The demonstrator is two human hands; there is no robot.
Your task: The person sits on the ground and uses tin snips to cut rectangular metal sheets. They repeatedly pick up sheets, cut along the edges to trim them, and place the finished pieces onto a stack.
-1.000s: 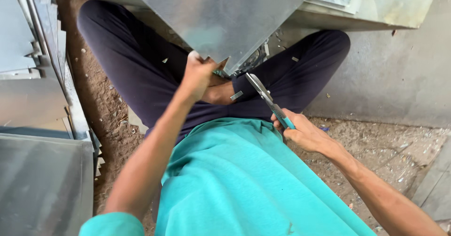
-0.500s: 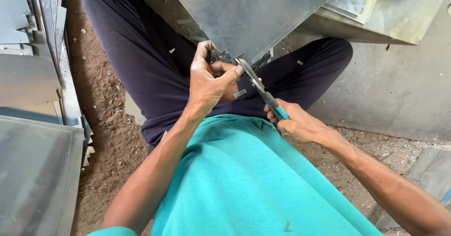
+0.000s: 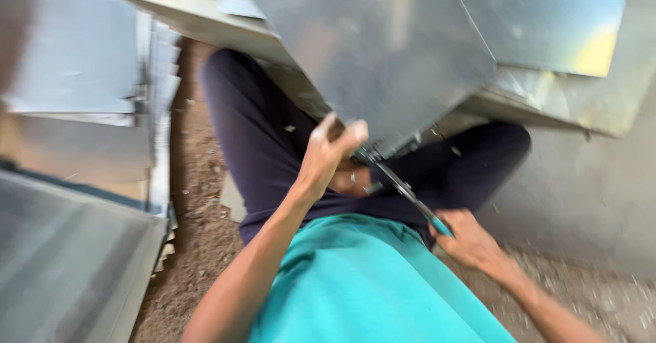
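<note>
At lower centre, the teal shirt [image 3: 369, 288] fills the foreground. The right hand [image 3: 471, 240] is closed on teal-handled metal snips [image 3: 403, 193], now lower than half a second ago. The left hand [image 3: 328, 155] pinches the grey sheet-metal panel [image 3: 396, 49] (edge raised since). Blur hides the blades.

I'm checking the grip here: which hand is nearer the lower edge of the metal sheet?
Left. The left hand grips the metal sheet at its lower edge; the right hand holds the snips by their handles, further back.
</note>
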